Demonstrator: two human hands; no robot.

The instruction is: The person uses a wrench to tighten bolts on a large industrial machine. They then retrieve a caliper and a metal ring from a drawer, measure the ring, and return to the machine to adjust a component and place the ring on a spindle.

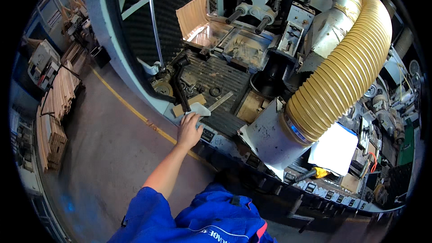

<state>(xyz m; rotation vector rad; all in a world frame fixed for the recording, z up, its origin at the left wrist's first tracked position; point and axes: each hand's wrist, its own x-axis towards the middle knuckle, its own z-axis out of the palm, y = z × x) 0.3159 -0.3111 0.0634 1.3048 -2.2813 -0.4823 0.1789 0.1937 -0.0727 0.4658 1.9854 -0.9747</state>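
Observation:
My left hand (189, 128) reaches from the lower edge to the machine's front rim, its fingers curled onto a small white flat piece (201, 109). A metal strip (221, 101) angles away from that piece across the grooved black bed (229, 81). Beside my fingers lie a tan board (179, 109) and a curved black bar (179, 83); a dark ring (215, 91) sits farther back. My right hand is not in view.
A ribbed yellow hose (342, 63) joins a metal hood (270, 139) right of my hand. White sheets (333, 148) and a yellow-handled tool (320, 172) lie farther right. A light frame (108, 36) edges the enclosure. Stacked timber (54, 137) stands left, past a yellow floor line (118, 96).

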